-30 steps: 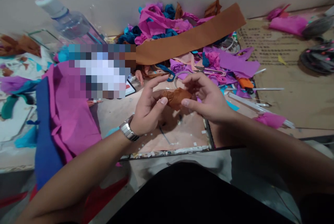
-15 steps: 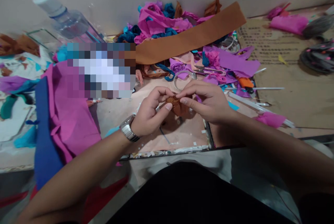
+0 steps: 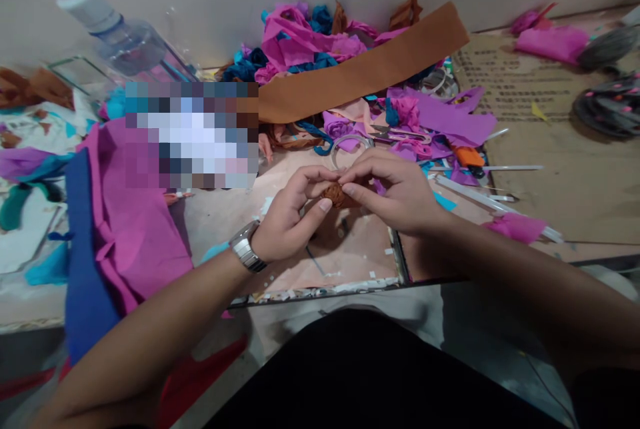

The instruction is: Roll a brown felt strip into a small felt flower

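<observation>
Between my two hands is a small brown crepe paper rosette (image 3: 334,195), coiled and crinkled on the side facing me. My left hand (image 3: 295,212), with a metal watch (image 3: 247,246) on the wrist, pinches its left side between thumb and fingers. From the right, the thumb and fingertips of my right hand (image 3: 395,189) grip the same rosette, partly covering it. Just beyond the fingers lies a roll of clear tape (image 3: 353,149). Behind that, scissors with pink handles (image 3: 405,135) rest among paper scraps. A long brown paper strip (image 3: 360,79) stretches across the heap.
Pink paper (image 3: 143,215) and blue paper (image 3: 87,255) hang over the front edge on the left. A large clear bottle (image 3: 127,45) leans at the back left. Near my right hand lie an orange cutter (image 3: 467,156) and white sticks (image 3: 473,194). Cardboard (image 3: 545,189) covers the right side.
The brown rosette has turned slightly in my fingers, so its coiled face shows more and its loose lower part shows less. Both hands stay in nearly the same place.
</observation>
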Demonstrator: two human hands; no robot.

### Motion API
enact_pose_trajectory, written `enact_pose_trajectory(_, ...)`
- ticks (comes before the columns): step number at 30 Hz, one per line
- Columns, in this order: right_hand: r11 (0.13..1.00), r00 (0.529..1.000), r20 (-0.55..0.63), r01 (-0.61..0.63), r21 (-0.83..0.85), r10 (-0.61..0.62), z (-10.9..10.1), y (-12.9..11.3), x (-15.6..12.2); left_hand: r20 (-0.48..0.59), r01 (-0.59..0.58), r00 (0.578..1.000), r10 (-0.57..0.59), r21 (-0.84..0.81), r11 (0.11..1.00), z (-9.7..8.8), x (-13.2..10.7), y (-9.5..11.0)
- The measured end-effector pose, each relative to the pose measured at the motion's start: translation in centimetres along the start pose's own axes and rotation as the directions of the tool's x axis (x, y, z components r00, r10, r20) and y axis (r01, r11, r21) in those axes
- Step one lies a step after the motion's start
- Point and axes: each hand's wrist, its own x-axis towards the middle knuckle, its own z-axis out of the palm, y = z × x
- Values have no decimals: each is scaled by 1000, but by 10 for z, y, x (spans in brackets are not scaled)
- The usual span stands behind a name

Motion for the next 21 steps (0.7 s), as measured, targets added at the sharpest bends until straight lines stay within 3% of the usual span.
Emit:
enact_pose_trajectory(18, 992, 988, 118, 108, -70, -99, 2, 6, -2, 37, -64, 997, 67, -77, 995, 4, 6, -6)
enact_pose_trajectory(21, 992, 990, 112, 94, -81, -84, 2, 5, -2, -25, -32, 999, 32, 2, 999, 3, 5, -7)
